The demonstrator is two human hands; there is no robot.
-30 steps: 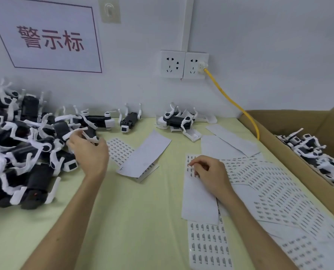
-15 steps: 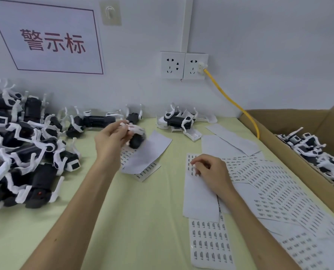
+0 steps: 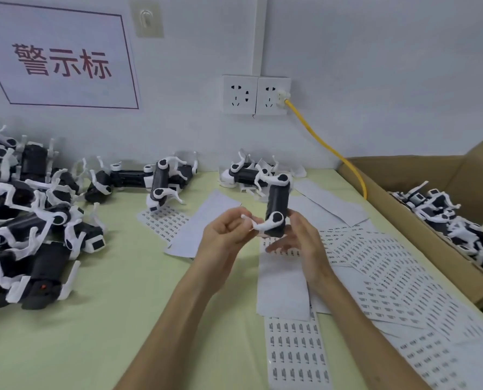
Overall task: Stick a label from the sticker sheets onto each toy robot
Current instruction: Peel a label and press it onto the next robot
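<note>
Black plastic toy robot (image 3: 277, 204) with thin white legs looks light and stiff. The left hand (image 3: 223, 235) pinches a leg; the right hand (image 3: 299, 243) grips the body, probably the sturdier hold.

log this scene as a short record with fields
held: robot, upright above the sheets
left hand: pinches its white leg
right hand: holds its lower body
pile: more robots, left side of table
box: robots inside, far right
</note>
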